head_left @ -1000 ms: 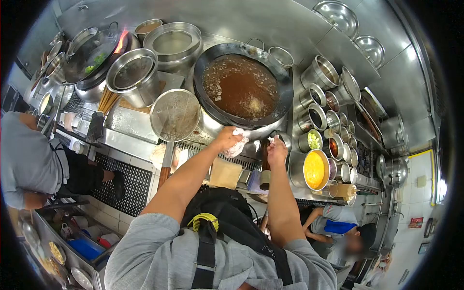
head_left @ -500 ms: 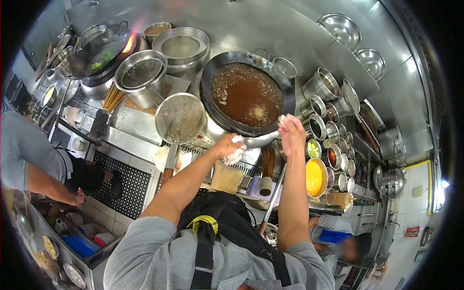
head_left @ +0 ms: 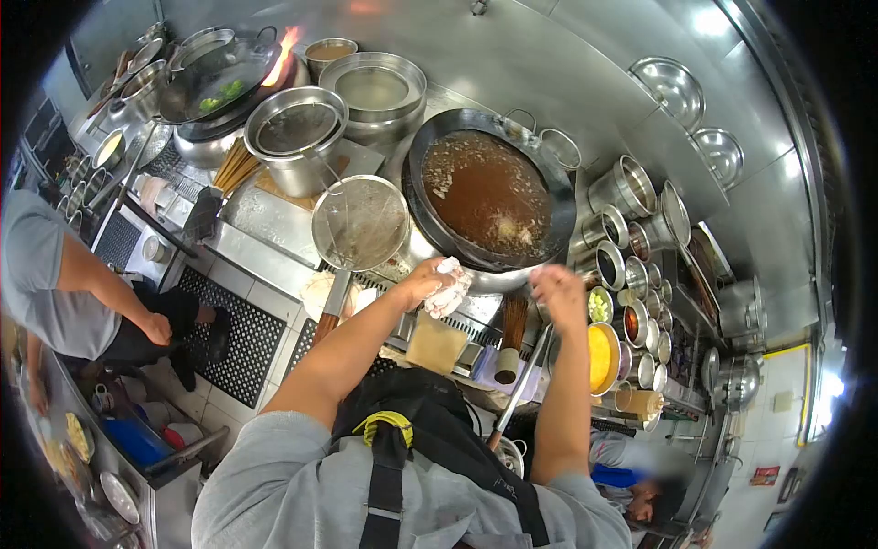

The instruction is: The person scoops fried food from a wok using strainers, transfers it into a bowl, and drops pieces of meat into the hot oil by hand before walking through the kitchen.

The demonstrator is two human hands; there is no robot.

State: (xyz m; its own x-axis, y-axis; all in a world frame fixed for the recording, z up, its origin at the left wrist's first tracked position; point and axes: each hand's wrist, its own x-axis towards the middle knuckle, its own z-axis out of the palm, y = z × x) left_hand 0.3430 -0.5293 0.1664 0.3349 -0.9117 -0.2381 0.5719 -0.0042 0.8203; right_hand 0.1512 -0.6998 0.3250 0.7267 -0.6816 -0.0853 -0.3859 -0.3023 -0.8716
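My left hand [head_left: 426, 282] is wrapped around a pale pinkish clump that looks like coated raw meat [head_left: 447, 287], just in front of the wok. Near the wok's front right rim is my right hand [head_left: 560, 295], its fingers curled and smeared by motion; whether anything is in them I cannot tell. The large black wok [head_left: 572, 197] holds brown oil [head_left: 476, 197] with foam along one side. A pale piece [head_left: 508, 229] bubbles in the oil near the right hand.
Left of the wok, a wire skimmer [head_left: 361, 222] rests near a strainer pot [head_left: 297, 123]. A bamboo brush [head_left: 512, 339], a ladle handle [head_left: 521, 389] and a bowl of yellow liquid [head_left: 599, 359] are close by. One co-worker [head_left: 82, 284] stands left, another [head_left: 640, 476] right. Flame [head_left: 282, 57] rises beside the far wok.
My right hand has moved down and slightly away from over the wok's rim. My left hand still holds the clump. The pale bubbling patch in the oil has grown. The whole view has shifted.
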